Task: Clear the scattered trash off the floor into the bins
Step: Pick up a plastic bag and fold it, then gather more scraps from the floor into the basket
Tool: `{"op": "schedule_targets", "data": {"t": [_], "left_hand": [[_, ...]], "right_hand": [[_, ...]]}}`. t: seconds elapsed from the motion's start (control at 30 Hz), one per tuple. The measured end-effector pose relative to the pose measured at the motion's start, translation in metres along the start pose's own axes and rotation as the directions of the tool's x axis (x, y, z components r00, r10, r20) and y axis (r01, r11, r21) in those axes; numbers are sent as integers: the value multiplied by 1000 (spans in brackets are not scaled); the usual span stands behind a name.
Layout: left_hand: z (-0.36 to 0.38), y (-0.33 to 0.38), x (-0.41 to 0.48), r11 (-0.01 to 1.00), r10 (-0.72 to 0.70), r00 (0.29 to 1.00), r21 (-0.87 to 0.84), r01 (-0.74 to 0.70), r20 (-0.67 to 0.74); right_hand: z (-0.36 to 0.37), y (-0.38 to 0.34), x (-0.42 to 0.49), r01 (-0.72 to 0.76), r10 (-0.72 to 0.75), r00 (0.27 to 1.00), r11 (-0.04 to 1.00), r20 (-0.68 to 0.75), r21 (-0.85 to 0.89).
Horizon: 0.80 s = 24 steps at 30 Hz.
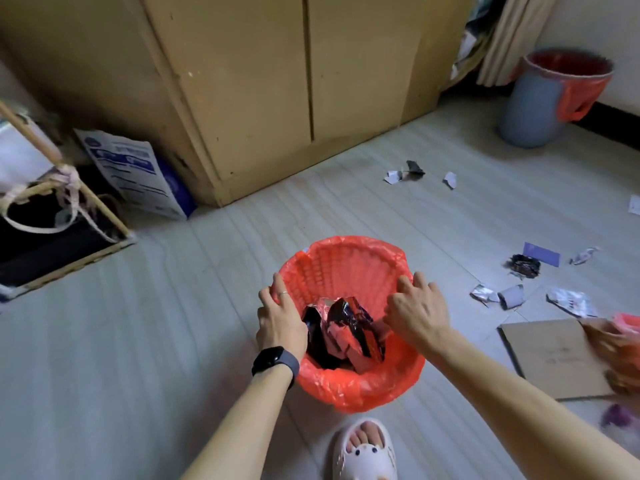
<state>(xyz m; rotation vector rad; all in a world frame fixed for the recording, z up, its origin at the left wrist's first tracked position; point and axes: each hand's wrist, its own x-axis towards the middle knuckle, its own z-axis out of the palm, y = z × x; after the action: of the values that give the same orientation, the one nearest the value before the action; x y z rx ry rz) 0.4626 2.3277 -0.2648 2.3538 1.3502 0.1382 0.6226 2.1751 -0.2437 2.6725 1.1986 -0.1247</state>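
Slippage is the risk: the left hand [278, 315] and right hand [414, 311] grip the basket bin [346, 258] by its rim, where the thin red liner [346, 389] is folded over. A hard pull could drag the bag loose or tip the light bin, spilling the foil wrappers [343, 327] inside. Each hand's fingers curl over its own side of the rim, forearms reaching forward and down. Scraps [512, 296] of paper and foil lie on the floor [138, 341] to the right, well apart from the blue bin [526, 112].
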Motion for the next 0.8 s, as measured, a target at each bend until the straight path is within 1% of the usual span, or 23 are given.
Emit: {"op": "schedule_targets", "data": {"t": [0.07,0.17,0.23,0.37,0.43,0.47,0.53,0.6,0.67,0.8], "left_hand": [[1,1,-4,1000,-27,1000,6,27,-1],[1,1,-16,998,-65,998,-3,65,15],[0,1,-20,995,-95,995,-13,96,42],[-10,6,-25,985,-161,981,-45,166,104],[-20,12,-23,987,-148,982,-42,154,117],[-25,16,-23,993,-112,988,-16,114,109],[-41,32,-27,1000,3,994,20,-5,112],[-55,53,-30,996,85,984,4,-86,157],[-69,80,-39,982,189,961,-37,-185,201],[-88,142,-61,895,445,872,-88,-436,204]], "right_hand": [[3,0,1,27,-24,997,999,-67,43],[2,4,-4,60,-53,996,993,-65,102],[1,7,-11,72,-59,993,989,-102,130],[-10,8,-39,-11,39,995,956,-92,295],[-19,9,-53,-29,73,992,930,-105,367],[-22,11,-60,-38,83,991,923,-104,382],[-34,22,-82,-61,109,988,925,-106,374],[-43,35,-100,-75,118,988,933,-101,353],[-54,52,-125,-100,139,985,941,-98,324],[-81,97,-174,-162,189,980,946,-69,282]]}}
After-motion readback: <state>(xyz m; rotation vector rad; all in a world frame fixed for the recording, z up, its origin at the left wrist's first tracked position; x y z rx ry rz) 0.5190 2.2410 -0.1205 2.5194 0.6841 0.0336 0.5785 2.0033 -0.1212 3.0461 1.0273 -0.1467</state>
